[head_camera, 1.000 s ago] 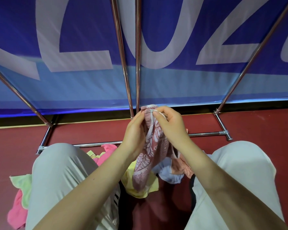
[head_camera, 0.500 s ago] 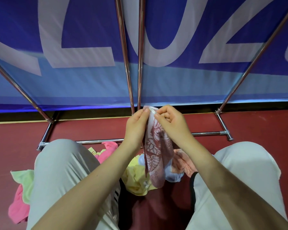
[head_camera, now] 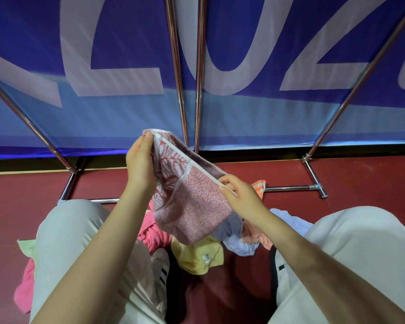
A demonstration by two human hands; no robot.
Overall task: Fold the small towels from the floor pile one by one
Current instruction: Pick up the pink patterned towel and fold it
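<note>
The pink towel [head_camera: 192,202] is up in the air, in the middle of the view, held out between two hands. It has a white edge along the top and a white leaf pattern on its left part. The rest of it hangs down in a soft fold toward the pile.

The left hand [head_camera: 140,164] is at about 10 o'clock from the towel's middle. Its grip is pinching the top corner of the towel — thumb and fingers closed on the white edge. The right hand [head_camera: 240,195] is at about 3 o'clock and sits lower. Its grip is pinching the other end of the same edge. So the top edge slopes down from left to right, pulled nearly straight.

Under the towel, on the red floor [head_camera: 360,178], lies the pile between the person's knees. A yellow towel [head_camera: 197,256] is at 6 o'clock, just below the hanging one. A light blue towel [head_camera: 239,239] is at 5 o'clock, touching a peach towel [head_camera: 253,237]. A bright pink towel [head_camera: 150,235] is at 7 o'clock. An orange and white cloth [head_camera: 258,187] peeks out just behind the right hand.

Far left, by the left knee, are a pale green towel [head_camera: 27,247] and another pink one [head_camera: 25,291]. At 12 o'clock stands a blue banner [head_camera: 243,113] on shiny metal poles [head_camera: 177,73].
</note>
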